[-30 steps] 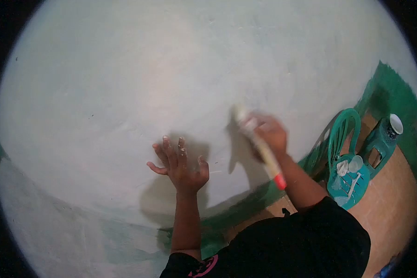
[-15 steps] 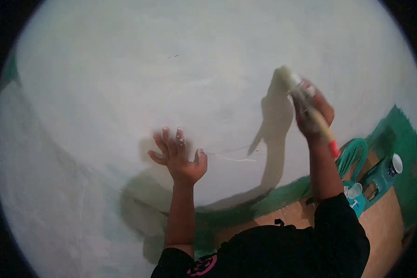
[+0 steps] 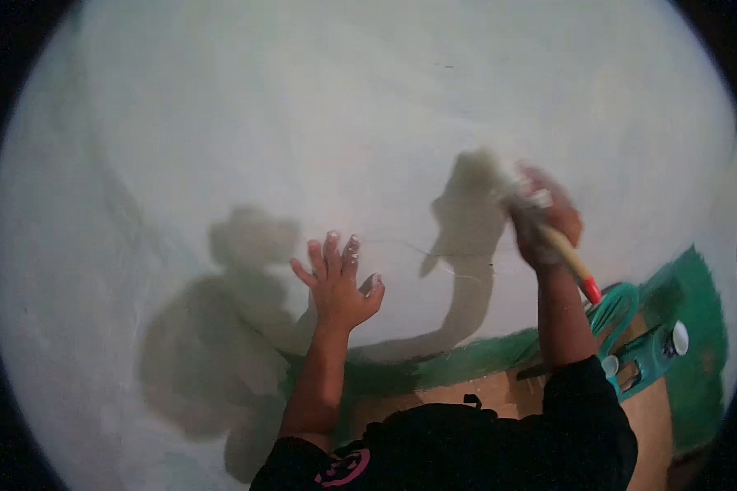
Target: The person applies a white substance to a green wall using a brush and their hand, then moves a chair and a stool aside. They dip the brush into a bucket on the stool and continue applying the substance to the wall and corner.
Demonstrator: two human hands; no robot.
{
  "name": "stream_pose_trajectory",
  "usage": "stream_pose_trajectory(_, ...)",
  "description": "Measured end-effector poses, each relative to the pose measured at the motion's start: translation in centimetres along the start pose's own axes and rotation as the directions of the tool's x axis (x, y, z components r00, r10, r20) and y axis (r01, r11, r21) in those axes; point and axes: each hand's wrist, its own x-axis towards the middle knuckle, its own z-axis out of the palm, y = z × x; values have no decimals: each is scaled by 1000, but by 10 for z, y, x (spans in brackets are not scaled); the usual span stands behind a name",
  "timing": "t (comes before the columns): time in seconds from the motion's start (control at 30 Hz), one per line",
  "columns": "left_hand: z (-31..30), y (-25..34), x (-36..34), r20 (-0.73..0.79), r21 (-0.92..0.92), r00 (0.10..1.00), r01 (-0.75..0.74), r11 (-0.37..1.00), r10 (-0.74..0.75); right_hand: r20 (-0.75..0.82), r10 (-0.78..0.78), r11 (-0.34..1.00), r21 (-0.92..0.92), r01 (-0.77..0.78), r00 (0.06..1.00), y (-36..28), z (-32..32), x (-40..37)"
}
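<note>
My right hand (image 3: 549, 217) is wrapped round a paintbrush (image 3: 567, 251) with a wooden handle and a red end. Its pale bristle head is smeared by motion and points up and left, close over the white-painted wall (image 3: 368, 147). White paint marks the fingers of that hand. Lower and to the left, my left hand (image 3: 340, 286) has its fingers spread against the wall, with white paint on the fingertips. A thin crack-like line runs across the wall between the two hands.
A green plastic chair (image 3: 643, 360) stands at the lower right with a white cup (image 3: 680, 337) on it. Along the wall's foot runs a green painted band (image 3: 467, 360) above the tan floor (image 3: 499, 393). Shadows of my arms fall on the wall.
The paintbrush and my right hand have moved down in view. My left hand appears a little further right, still spread on the wall. The view has shifted, and the shadows lie further left.
</note>
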Motion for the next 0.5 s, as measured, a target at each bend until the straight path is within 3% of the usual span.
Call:
stream_pose_trajectory(0.03, -5, 3, 1, -11, 6, 1000, 30, 1000, -29, -141, 51, 998, -31, -56, 989, -4, -6, 13)
stream_pose_trajectory(0.07, -10, 6, 3, -20, -13, 1000, 12, 1000, -12, -129, 28, 999, -14, -30, 991, -6, -6, 16)
stream_pose_trajectory(0.13, -19, 8, 5, -15, -42, 1000, 11, 999, -12, -276, -17, 982, 176, 68, 961, -11, 5, 9)
stream_pose_trajectory(0.2, -30, 14, 6, 26, -31, 998, 61, 998, -60, -57, -52, 928, 367, 70, 997, -27, 3, -12)
stream_pose_trajectory(0.23, -34, 17, 6, 80, -33, 994, 76, 997, -73, 97, -89, 946, 319, 54, 991, -32, 3, -27)
stream_pose_trajectory(0.3, -35, 17, 7, 75, -19, 994, 80, 997, -78, 255, -392, 905, 281, 320, 884, -47, -1, -36)
stream_pose_trajectory(0.37, -30, 18, 5, 73, -64, 994, 83, 994, -78, 538, -425, 899, 343, 271, 728, -42, 1, -41)
stream_pose_trajectory(0.47, -23, 16, 2, 30, -81, 997, 79, 994, -77, 593, -376, 911, 376, 168, 712, -24, 6, -25)
stream_pose_trajectory(0.5, -21, 16, 3, 29, -86, 997, 69, 994, -66, 568, -298, 893, 450, 14, 767, -17, 6, -15)
